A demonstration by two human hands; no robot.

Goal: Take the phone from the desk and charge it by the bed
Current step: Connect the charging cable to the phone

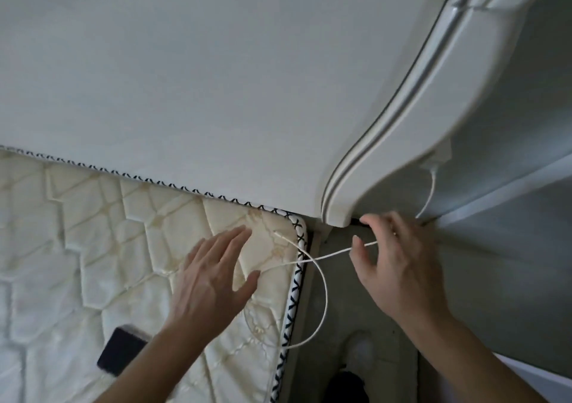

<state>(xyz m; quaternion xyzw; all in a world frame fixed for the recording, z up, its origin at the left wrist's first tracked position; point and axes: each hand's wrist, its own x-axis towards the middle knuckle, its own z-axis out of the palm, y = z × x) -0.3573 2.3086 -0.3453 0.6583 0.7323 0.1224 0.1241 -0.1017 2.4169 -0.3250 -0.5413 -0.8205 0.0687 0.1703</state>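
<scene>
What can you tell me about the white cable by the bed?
The cable is thin, white and bendy, like rubbery plastic. It hangs from a charger on the wall behind the headboard, passes through the right hand, which pinches it, then loops down beside the mattress. Its plug end lies on the mattress corner, near the open left hand. It is not in the phone.

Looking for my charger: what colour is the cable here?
White; the cable shows best in the head view, beside the mattress.
</scene>
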